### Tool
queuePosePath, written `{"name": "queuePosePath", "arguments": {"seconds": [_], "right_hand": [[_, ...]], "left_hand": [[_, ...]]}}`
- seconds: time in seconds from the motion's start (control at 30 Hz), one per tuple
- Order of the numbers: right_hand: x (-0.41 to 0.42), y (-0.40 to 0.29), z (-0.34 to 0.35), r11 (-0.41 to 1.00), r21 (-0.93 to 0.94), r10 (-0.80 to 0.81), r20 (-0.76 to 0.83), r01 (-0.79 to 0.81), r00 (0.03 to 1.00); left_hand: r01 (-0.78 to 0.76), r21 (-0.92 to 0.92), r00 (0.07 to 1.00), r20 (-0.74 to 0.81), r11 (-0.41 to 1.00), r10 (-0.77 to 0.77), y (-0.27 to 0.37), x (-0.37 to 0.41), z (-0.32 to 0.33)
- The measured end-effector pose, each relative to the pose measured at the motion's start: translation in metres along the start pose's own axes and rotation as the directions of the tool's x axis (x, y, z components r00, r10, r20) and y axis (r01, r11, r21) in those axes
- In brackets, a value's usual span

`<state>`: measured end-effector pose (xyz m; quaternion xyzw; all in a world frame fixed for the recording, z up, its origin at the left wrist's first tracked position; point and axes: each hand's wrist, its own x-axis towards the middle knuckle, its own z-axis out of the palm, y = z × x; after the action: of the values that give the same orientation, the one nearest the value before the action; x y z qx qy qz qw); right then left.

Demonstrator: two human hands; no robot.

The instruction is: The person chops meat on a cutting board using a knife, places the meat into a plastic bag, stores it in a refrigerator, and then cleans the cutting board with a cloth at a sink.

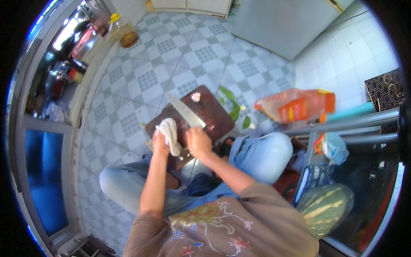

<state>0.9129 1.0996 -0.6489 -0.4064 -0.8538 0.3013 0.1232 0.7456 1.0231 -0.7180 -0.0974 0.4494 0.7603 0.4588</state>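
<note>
My left hand grips a bunched white cloth near the left edge of a dark reddish-brown cutting board. Held in my right hand is a kitchen knife, its broad blade pointing up and left over the board. A small pale pinkish-white piece lies near the board's far corner. Small wet-looking bits show on the board's surface. Green leaves with white stem ends rest on the floor just right of the board. The knife handle is mostly hidden by my fingers.
Patterned floor tiles surround the board. An orange-and-clear plastic bag is at the right, near a metal rack rail. A green striped squash sits lower right. A yellow-capped oil jug stands upper left; a light-coloured cabinet stands at the back.
</note>
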Motion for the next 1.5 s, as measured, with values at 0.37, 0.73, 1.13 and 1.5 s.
{"name": "queuePosePath", "arguments": {"seconds": [0.37, 0.73, 1.13, 1.5], "right_hand": [[0.01, 0.048, -0.017, 0.975, -0.041, 0.221, 0.087, -0.219, 0.971], [-0.001, 0.077, -0.009, 0.783, 0.561, 0.555, -0.436, -0.269, 0.708], [0.004, 0.083, 0.023, 0.78, 0.52, 0.587, -0.419, -0.348, 0.693], [0.015, 0.077, 0.022, 0.823, 0.502, 0.503, -0.424, -0.268, 0.753]], "left_hand": [[-0.376, 0.562, 0.834, -0.14, 0.736, 0.533, 0.032, -0.01, 0.049], [-0.611, 0.646, 0.692, 0.716, -0.458, 0.087, -0.065, 0.007, 0.183], [-0.466, 0.789, 0.713, 0.603, -0.401, 0.357, -0.052, 0.039, 0.124], [-0.377, 0.883, 0.657, 0.468, -0.281, 0.591, -0.034, 0.023, 0.103]]}}
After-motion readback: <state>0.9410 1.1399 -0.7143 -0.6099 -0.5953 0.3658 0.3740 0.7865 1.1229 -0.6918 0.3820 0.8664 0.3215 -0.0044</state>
